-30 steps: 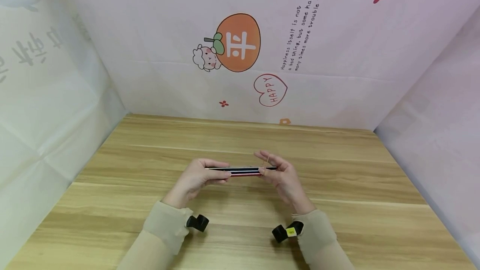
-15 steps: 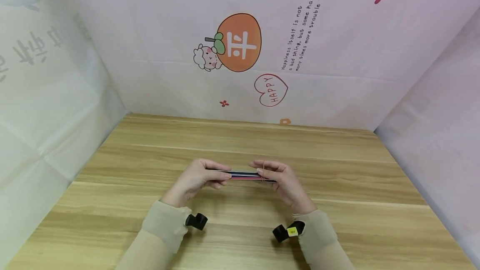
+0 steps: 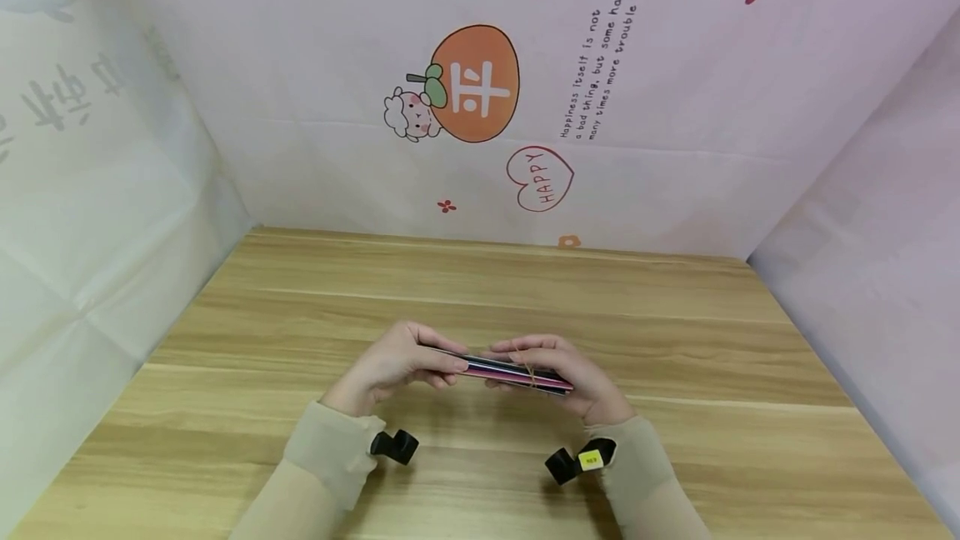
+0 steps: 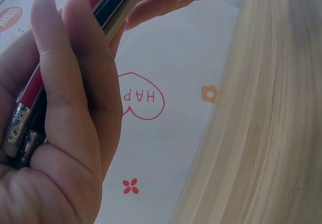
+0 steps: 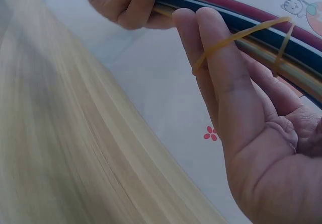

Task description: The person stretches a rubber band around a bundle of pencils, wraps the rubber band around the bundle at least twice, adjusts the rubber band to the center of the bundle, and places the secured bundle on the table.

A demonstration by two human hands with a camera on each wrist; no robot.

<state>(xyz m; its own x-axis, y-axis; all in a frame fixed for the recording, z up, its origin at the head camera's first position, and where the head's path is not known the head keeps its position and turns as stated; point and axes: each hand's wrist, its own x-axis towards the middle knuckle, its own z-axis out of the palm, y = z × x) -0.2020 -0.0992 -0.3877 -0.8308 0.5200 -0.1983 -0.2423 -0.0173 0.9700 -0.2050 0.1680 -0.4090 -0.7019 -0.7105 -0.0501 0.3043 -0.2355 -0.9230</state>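
A small bundle of pencils (image 3: pixel 489 368) is held between both hands above the table, its right end lower than its left. My left hand (image 3: pixel 397 365) grips the left end; in the left wrist view, metal-banded eraser ends (image 4: pixel 19 126) show by the palm. My right hand (image 3: pixel 577 373) holds the other part, thumb on the near side and fingers beyond. A thin tan rubber band (image 5: pixel 250 31) goes across two right fingers (image 5: pixel 221 68) and over the pencils. Red, dark blue and yellowish barrels show in the right wrist view.
The wood-grain table (image 3: pixel 480 290) spreads under both hands. Behind it hangs a pale printed cloth (image 3: pixel 337 173), with more pale cloth at the left (image 3: pixel 97 232) and right (image 3: pixel 862 215) sides. A black camera sits on each wrist.
The bundle's right end has swung down, tilting it from nearly level. My right hand has lowered slightly, and the rubber band, first up by its fingers, now crosses the pencils.
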